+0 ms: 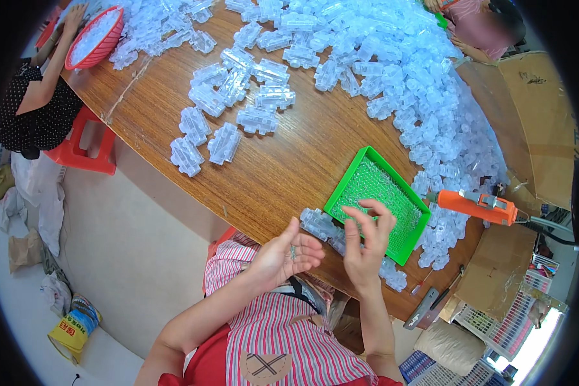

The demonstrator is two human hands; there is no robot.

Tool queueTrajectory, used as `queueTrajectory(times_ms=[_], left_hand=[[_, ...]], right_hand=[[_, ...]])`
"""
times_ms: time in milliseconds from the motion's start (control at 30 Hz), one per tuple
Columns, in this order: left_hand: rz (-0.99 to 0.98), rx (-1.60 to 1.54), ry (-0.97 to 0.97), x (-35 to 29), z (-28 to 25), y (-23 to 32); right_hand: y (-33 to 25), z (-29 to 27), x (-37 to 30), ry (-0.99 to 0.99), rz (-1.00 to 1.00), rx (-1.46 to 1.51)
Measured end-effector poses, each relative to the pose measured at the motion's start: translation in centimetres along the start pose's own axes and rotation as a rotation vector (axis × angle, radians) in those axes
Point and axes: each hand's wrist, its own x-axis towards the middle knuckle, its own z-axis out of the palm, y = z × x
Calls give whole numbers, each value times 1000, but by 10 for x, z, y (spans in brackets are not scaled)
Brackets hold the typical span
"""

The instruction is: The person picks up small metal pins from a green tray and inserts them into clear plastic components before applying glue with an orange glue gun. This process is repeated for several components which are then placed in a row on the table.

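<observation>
My left hand [285, 256] is turned palm up at the table's near edge, fingers cupped around a few small metal screws [294, 253]. To its right, my right hand [368, 248] is raised at the near side of a green tray [349, 174]. Its fingers are bent, with a gap between thumb and index fingertip and nothing visible between them. Many tiny metal pieces, apparently screws, cover the tray's bottom. Clear plastic housings [320, 224] lie beside the tray, partly hidden behind my right hand.
A large heap of clear plastic parts [424, 122] covers the far right of the wooden table [302, 154]. Several housings [224, 143] lie left of centre. An orange electric screwdriver [476, 206] hangs right of the tray. Co-workers sit at far left and far right; a red basket [117, 32] is at left.
</observation>
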Motion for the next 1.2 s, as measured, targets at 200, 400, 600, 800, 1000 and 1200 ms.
queueTrajectory(times_ms=[200,400,600,800,1000,1200], left_hand=[[59,-442,-269,-8,24,16],[77,-490,-382,-4,28,12],[146,-362,-273,-5,40,9],[164,-375,-295,-4,39,12],[232,-28,2,-6,39,5],[252,186,114,-6,31,1]], right_hand=[[-31,-27,-12,-101,-13,52],[-39,-18,-20,-142,-147,-136],[-41,-12,-20,-138,-160,-162],[-35,-8,-19,-163,-51,27],[-26,-6,-24,-108,-15,-44],[-23,-4,-20,-142,-118,-136]])
